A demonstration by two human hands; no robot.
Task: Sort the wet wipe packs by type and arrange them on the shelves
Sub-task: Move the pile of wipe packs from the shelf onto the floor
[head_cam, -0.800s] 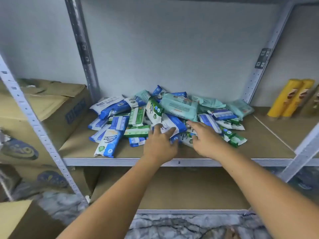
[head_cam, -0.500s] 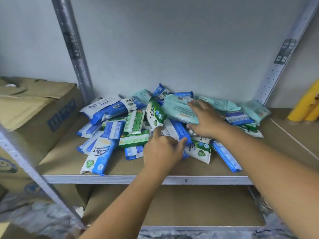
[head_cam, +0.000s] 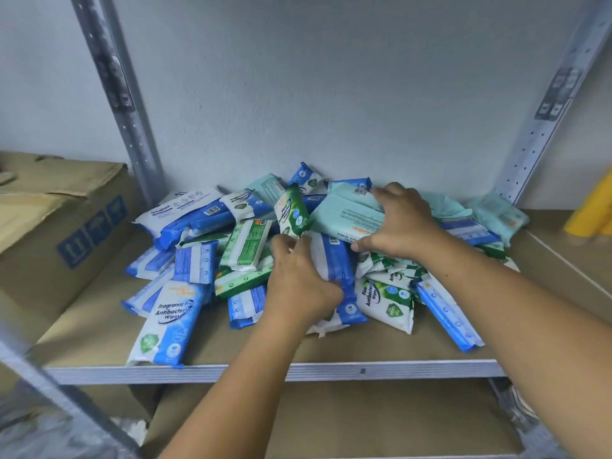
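Shelf [head_cam: 99,329], brown board deck, metal frame. Cardboard box [head_cam: 49,233] on the neighbouring bay to the left, yellow containers [head_cam: 592,210] at far right. Pile of wet wipe packs [head_cam: 245,250] sits mid-shelf against the back wall, with blue, green and mint types all mixed, so sorting looks barely begun.

Mint pack [head_cam: 344,217] is the biggest pack and lies on top of the pile. Its long axis runs left-right and its print is upside-down to the person. Right hand [head_cam: 400,223] has it in a clamping grip, fingers over the far edge and thumb under the near edge, likely to lift it off first because it covers the smaller packs.

Blue pack [head_cam: 334,260] lies just below it, long axis running away from the person. Left hand [head_cam: 298,283] curls its fingers round the pack's left edge, tips hidden, probably to pin the pile steady or pull the pack out. Its thumb touches a green pack [head_cam: 291,210] that stands tilted on end.
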